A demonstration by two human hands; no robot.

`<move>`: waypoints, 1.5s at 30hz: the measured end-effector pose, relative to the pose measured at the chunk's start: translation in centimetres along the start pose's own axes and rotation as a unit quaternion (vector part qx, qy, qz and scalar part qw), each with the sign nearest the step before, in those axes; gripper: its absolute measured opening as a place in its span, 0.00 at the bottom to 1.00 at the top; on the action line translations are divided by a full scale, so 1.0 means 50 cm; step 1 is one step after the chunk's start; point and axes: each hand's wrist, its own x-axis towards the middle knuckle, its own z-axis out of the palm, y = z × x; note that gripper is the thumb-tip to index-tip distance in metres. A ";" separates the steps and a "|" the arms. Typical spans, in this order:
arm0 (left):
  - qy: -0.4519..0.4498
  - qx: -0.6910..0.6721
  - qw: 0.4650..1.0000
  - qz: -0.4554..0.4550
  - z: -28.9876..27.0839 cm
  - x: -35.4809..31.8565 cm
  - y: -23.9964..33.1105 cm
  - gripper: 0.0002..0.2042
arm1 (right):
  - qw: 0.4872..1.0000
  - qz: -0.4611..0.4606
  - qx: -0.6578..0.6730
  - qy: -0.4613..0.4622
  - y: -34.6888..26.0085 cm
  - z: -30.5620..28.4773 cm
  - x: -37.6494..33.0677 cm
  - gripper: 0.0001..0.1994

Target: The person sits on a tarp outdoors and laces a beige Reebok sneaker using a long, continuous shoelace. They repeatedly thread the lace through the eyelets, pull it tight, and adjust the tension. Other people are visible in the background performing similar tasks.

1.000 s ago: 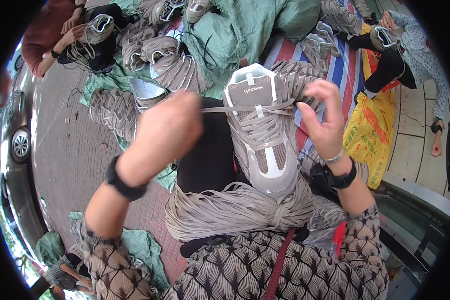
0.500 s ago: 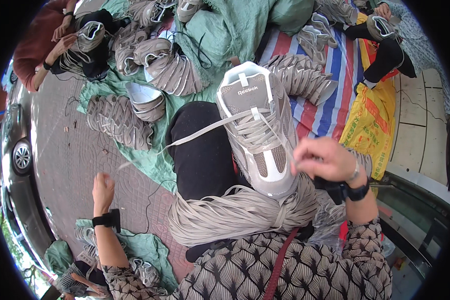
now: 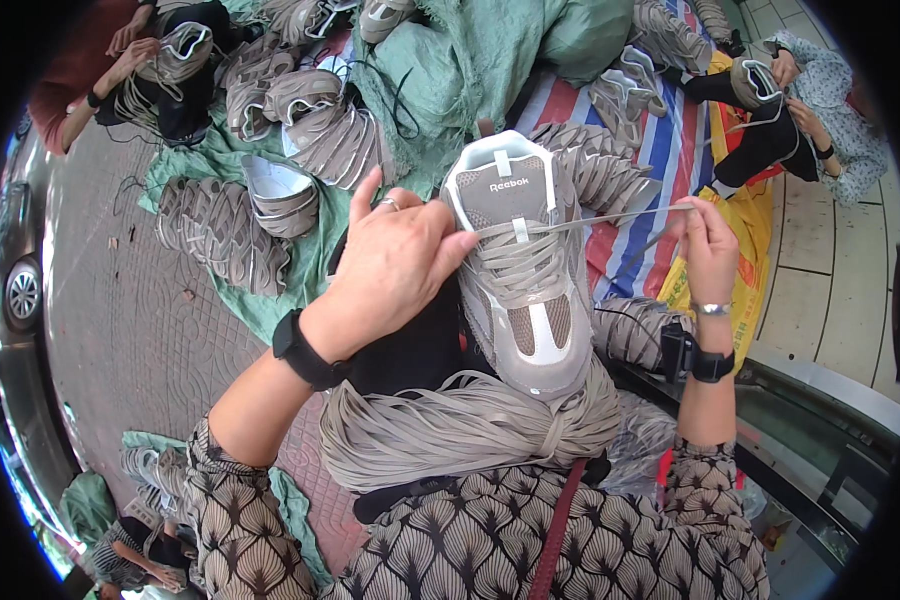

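Note:
A grey and beige sneaker (image 3: pixel 525 330) with white trim stands on my lap, toe toward me. Its upper front is laced crosswise. At the sneaker's upper left edge is my left hand (image 3: pixel 395 255), thumb against the side by the top lacing, index finger raised; its other fingers curl behind the edge, partly hidden. My right hand (image 3: pixel 708 245) is off to the right, pinching the end of a flat grey shoelace (image 3: pixel 620 217) that runs taut from the top of the lacing. A thick bundle of matching laces (image 3: pixel 440 430) lies across my lap, below the toe.
Nested rows of sneaker uppers (image 3: pixel 225 230) lie on green sheeting (image 3: pixel 250 310) at left, with more on a striped sheet (image 3: pixel 660 170) at right. Two people handle shoes at the far left and far right. A yellow bag (image 3: pixel 760 270) and a dark metal frame (image 3: pixel 800 450) are at right.
My left hand has come from the far left to the sneaker's side. My right hand has moved up and right, drawing the lace out straight. The lace that stretched left no longer shows there.

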 end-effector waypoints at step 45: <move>0.295 -0.763 0.525 -0.235 -0.031 -0.294 -0.384 0.19 | 0.819 0.202 0.523 -0.124 0.032 -0.043 0.046 0.12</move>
